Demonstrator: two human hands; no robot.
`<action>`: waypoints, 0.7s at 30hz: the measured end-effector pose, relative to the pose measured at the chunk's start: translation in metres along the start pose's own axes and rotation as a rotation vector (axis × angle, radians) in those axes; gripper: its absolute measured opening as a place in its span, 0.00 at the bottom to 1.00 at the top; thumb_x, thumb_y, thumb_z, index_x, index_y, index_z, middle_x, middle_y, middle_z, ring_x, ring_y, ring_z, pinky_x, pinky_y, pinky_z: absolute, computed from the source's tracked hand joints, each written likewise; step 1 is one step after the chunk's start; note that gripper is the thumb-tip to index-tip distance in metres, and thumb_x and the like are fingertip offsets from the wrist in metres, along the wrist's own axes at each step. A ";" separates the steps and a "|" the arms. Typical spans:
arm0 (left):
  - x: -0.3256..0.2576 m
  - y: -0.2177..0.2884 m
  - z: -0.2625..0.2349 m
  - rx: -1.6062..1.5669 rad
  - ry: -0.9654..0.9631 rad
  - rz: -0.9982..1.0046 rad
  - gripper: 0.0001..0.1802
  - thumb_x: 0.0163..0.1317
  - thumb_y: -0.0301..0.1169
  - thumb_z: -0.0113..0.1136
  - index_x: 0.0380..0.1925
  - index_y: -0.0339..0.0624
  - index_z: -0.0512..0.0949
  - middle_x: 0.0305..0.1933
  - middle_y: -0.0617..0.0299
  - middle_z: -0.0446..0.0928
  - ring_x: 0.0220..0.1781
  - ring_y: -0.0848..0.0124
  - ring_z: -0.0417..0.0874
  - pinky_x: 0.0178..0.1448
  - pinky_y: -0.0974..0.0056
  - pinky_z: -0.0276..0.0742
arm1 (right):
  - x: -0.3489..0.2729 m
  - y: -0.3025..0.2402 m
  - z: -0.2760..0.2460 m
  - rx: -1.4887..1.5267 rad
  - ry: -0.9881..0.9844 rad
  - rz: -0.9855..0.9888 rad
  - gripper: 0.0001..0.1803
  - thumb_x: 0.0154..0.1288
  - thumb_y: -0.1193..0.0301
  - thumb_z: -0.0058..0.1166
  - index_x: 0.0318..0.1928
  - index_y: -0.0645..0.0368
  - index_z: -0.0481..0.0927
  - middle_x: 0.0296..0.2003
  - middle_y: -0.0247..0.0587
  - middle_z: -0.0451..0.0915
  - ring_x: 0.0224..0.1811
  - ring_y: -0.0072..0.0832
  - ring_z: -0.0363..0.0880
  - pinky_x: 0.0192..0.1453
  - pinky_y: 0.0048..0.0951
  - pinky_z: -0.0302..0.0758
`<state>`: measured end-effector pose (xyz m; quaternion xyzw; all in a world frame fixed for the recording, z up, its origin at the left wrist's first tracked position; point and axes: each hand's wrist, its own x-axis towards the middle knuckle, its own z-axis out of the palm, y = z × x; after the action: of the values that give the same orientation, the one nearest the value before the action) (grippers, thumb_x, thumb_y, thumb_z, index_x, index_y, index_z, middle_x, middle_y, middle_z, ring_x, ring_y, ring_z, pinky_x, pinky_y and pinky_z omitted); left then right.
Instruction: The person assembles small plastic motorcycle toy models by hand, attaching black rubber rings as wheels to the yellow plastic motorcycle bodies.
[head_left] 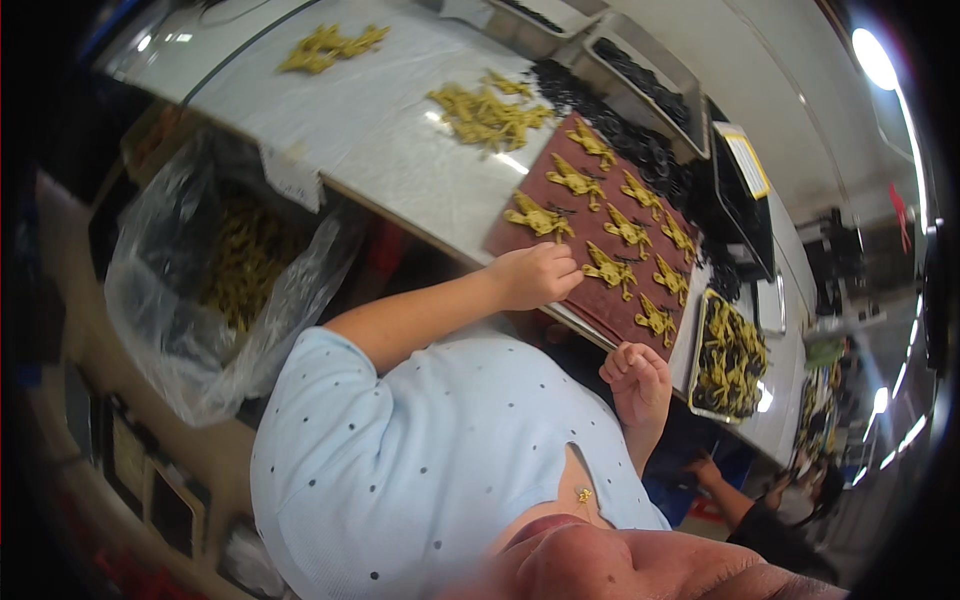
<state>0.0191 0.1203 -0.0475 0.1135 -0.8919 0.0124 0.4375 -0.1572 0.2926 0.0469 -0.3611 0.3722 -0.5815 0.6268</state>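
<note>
Clearly, the person's left forearm ran bare from the pale blue dotted shirt sleeve [340, 400] up to the near edge of the dark red rectangular tray [600, 300], and the left hand [537, 275] lay curled at that edge. Its fingers were drawn together with their tips turned toward the yellow-green moulded plastic part [610, 270] just beside them; whether they pinched anything could not be told. The right forearm stood nearly upright below the tray's near corner, and the right hand [636, 378] was closed into a loose fist, clear of the tray; anything inside it was hidden.

The plastic part lay flat on the tray in the row nearest the left hand, one of about ten like pieces set out in rows, each a small branching shape with a dark bit on it. The tray sat on the long grey desk [380, 140]. A loose heap of yellow-green parts [485, 115] lay farther along the desk, small black parts [620, 130] were spread beyond the tray, and a metal pan [730, 357] filled with mixed pieces stood to the right.
</note>
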 end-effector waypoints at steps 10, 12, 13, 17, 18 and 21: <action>0.022 -0.004 -0.013 -0.390 -0.021 -0.084 0.14 0.45 0.21 0.63 0.35 0.36 0.78 0.35 0.57 0.76 0.41 0.60 0.77 0.47 0.60 0.75 | 0.000 -0.001 -0.033 0.095 0.145 0.022 0.08 0.68 0.73 0.47 0.37 0.67 0.75 0.32 0.37 0.73 0.34 0.26 0.69 0.41 0.28 0.68; 0.025 -0.008 -0.019 -0.562 -0.054 -0.233 0.14 0.46 0.18 0.63 0.36 0.35 0.80 0.35 0.56 0.77 0.41 0.59 0.78 0.47 0.60 0.76 | 0.008 -0.003 -0.038 0.091 0.116 0.030 0.08 0.68 0.73 0.47 0.39 0.67 0.75 0.32 0.37 0.74 0.35 0.25 0.71 0.41 0.26 0.69; 0.029 -0.012 -0.025 -0.574 -0.069 -0.218 0.14 0.46 0.18 0.63 0.36 0.35 0.80 0.35 0.56 0.77 0.41 0.59 0.78 0.47 0.60 0.76 | 0.012 -0.006 -0.039 0.101 0.132 0.016 0.08 0.68 0.73 0.47 0.39 0.67 0.75 0.32 0.37 0.74 0.35 0.25 0.71 0.41 0.26 0.69; 0.049 -0.041 -0.046 -0.539 -0.097 -0.219 0.16 0.46 0.17 0.62 0.39 0.35 0.79 0.36 0.55 0.78 0.41 0.58 0.78 0.45 0.60 0.76 | 0.032 -0.020 -0.041 0.062 0.191 0.044 0.07 0.68 0.74 0.46 0.37 0.65 0.75 0.30 0.34 0.73 0.32 0.22 0.70 0.39 0.23 0.69; 0.057 -0.051 -0.051 -0.492 -0.074 -0.253 0.15 0.47 0.17 0.61 0.38 0.35 0.80 0.36 0.55 0.78 0.41 0.58 0.78 0.45 0.60 0.76 | 0.037 -0.024 -0.042 0.050 0.173 0.035 0.07 0.68 0.74 0.46 0.36 0.64 0.75 0.29 0.32 0.73 0.31 0.20 0.70 0.37 0.22 0.68; 0.080 -0.083 -0.065 -0.398 -0.048 -0.280 0.14 0.48 0.17 0.61 0.38 0.35 0.80 0.36 0.55 0.78 0.41 0.59 0.79 0.44 0.60 0.76 | 0.050 -0.035 -0.054 -0.084 0.172 0.112 0.06 0.68 0.73 0.46 0.35 0.61 0.75 0.27 0.28 0.71 0.29 0.16 0.68 0.34 0.18 0.66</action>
<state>0.0395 0.0321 0.0490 0.1478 -0.8624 -0.2271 0.4276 -0.2191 0.2399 0.0500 -0.3146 0.4684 -0.5582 0.6084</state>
